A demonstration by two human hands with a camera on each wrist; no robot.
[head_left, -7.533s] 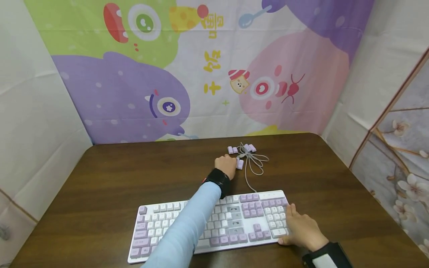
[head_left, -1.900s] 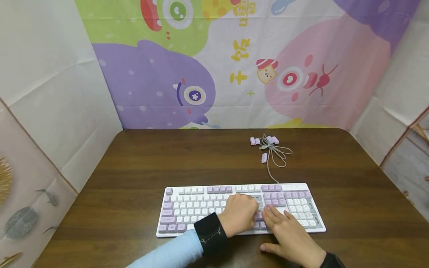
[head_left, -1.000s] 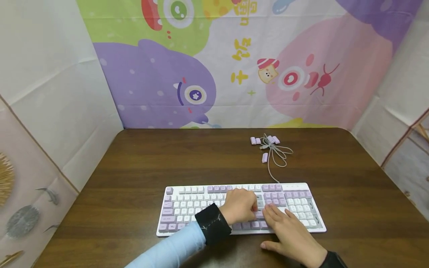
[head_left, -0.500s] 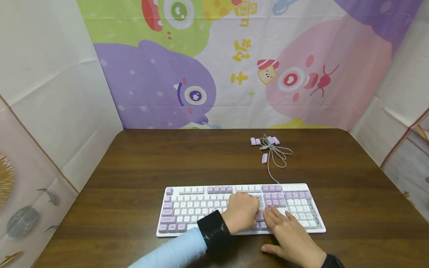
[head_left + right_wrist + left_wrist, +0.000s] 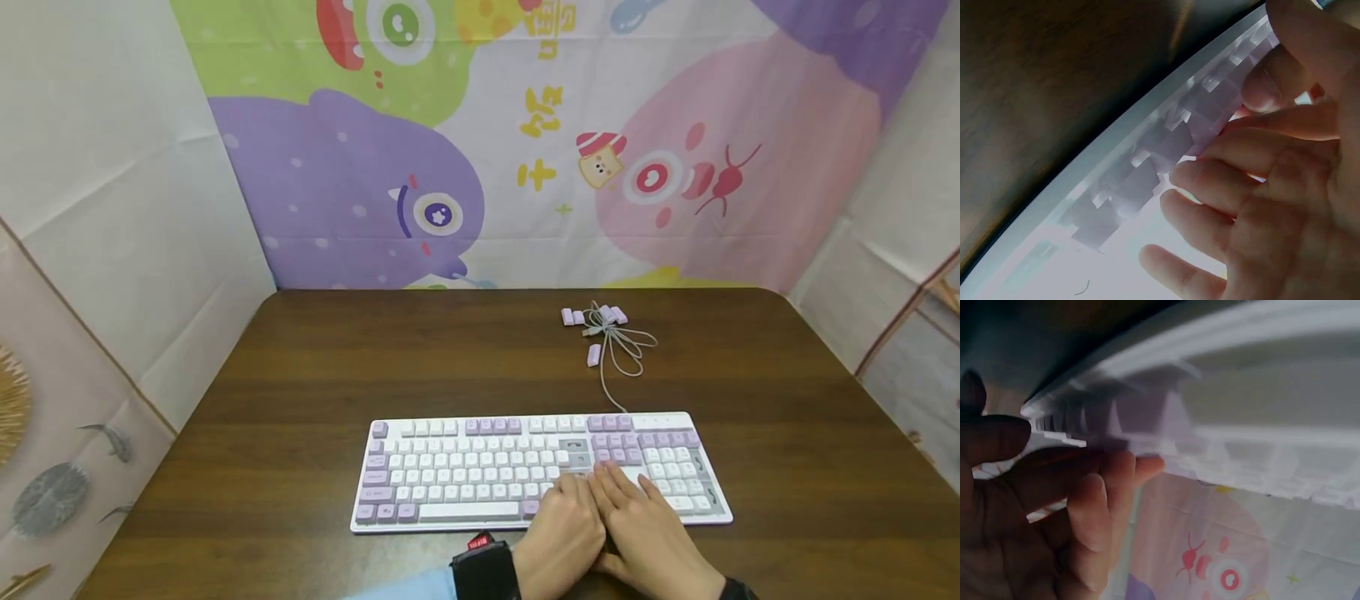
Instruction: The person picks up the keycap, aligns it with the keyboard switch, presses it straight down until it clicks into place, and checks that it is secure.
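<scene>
The head view gives the whole layout: a white and lilac keyboard (image 5: 468, 477) lies flat near the person's edge of the brown table (image 5: 337, 375), its right-hand part under both hands. The left hand (image 5: 564, 533) and right hand (image 5: 648, 533) touch side by side there, and only their backs show. Grey gaps among the white keys, just beyond the left hand, appear from this angle alone, as do the bundled cable (image 5: 626, 346) behind the keyboard and the loose lilac keycap (image 5: 594, 356) beside it, with four more around the bundle's far end. The left wrist view adds the palm side: the left hand's fingers are bent against the lilac keys by the near edge, but whether they pinch anything I cannot tell. It also catches the pink figure of the printed cloth (image 5: 1194, 540), seen in full from the head. The right wrist view shows the right hand's fingers loosely extended and ungripping, tips at the keys, above the near row of lilac keys (image 5: 1160, 147).
</scene>
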